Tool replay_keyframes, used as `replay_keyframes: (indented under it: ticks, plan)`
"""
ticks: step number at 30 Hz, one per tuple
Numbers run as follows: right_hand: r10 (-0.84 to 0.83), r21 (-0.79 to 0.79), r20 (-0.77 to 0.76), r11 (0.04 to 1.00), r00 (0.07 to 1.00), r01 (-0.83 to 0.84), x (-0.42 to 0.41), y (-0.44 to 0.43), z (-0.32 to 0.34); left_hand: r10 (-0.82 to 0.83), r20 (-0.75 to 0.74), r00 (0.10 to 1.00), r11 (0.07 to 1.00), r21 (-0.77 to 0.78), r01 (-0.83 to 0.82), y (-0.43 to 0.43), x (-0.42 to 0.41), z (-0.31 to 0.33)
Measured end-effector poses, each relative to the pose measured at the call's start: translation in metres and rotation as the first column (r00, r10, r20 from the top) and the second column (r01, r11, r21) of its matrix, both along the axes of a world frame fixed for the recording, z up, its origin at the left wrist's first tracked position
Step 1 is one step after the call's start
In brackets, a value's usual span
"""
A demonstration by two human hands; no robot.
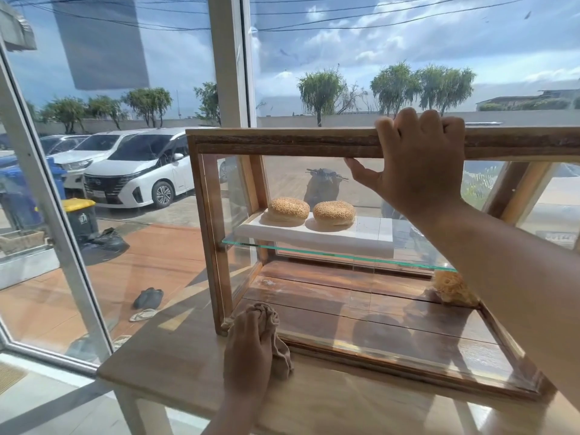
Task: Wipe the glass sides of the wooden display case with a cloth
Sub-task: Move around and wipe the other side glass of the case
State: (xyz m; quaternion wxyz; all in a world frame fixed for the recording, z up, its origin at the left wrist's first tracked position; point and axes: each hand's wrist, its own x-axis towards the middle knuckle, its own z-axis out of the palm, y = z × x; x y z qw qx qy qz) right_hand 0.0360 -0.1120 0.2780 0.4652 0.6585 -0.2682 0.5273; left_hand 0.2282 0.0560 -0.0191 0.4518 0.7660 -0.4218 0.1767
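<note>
Daylight floods a corner bounded by tall windows [141, 89] with white frames; outside I see parked white cars [138, 171], a yellow-lidded bin [81, 213], trees and a cloudy sky. Sandals [147, 298] lie on the reddish deck beyond the glass.

Pale wooden counter [175, 356] carries the wooden display case [282, 142], set near the counter's left end, close to the window. Case has a dark wood frame, glass panels, a wood plank floor and one glass shelf [314, 251] at mid height. On that shelf sits a white board [361, 237] with two sesame buns [288, 210] side by side, left of centre. A pale, frilly item [452, 288] rests on the case floor at right, partly hidden by my right forearm; I cannot tell what it is.

Left hand [248, 350]: fingers curled around a bunched beige cloth [276, 337], pressing it against the lower left corner of the case, where the near frame meets the counter. Cloth spills out to the right of the hand onto the counter.

Right hand [417, 161]: clamped on the top front rail of the case, fingers hooked over the top edge, thumb pointing left beneath the rail. Forearm crosses the open front from lower right.
</note>
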Motion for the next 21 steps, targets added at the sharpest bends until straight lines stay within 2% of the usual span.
replay_keyframes:
  ticks: [4, 7, 10, 13, 15, 18, 21]
  plan:
    - [-0.012, 0.012, -0.015, 1.0, 1.0, 0.012, 0.0, 0.002, 0.001, -0.192, 0.219, 0.957, 0.977, 0.131, 0.166, -0.007, -0.029, -0.003]
    - [-0.014, 0.028, -0.02, 1.0, 1.0, 0.014, -0.001, 0.002, 0.0, -0.254, 0.273, 0.928, 0.949, 0.255, 0.185, 0.002, -0.017, 0.0]
    - [-0.007, 0.031, -0.022, 0.999, 1.0, 0.008, -0.001, 0.003, 0.001, -0.188, 0.246, 0.951, 0.946, 0.305, 0.109, 0.017, 0.014, 0.0]
    - [-0.001, 0.033, -0.029, 0.999, 1.0, 0.002, -0.001, 0.005, 0.001, -0.04, 0.159, 0.986, 0.964, 0.265, -0.004, 0.027, 0.04, 0.001]
    - [-0.003, 0.022, -0.022, 1.0, 1.0, 0.004, 0.0, 0.005, 0.0, -0.03, 0.122, 0.992, 0.969, 0.246, -0.001, 0.026, 0.041, 0.001]
    - [-0.002, 0.029, -0.025, 1.0, 1.0, 0.002, 0.0, 0.004, 0.0, -0.127, 0.16, 0.979, 0.97, 0.225, 0.089, 0.015, 0.016, 0.0]
    - [-0.004, 0.03, -0.022, 1.0, 1.0, 0.005, -0.001, 0.006, 0.001, -0.337, 0.326, 0.884, 0.927, 0.28, 0.25, -0.002, -0.027, 0.004]
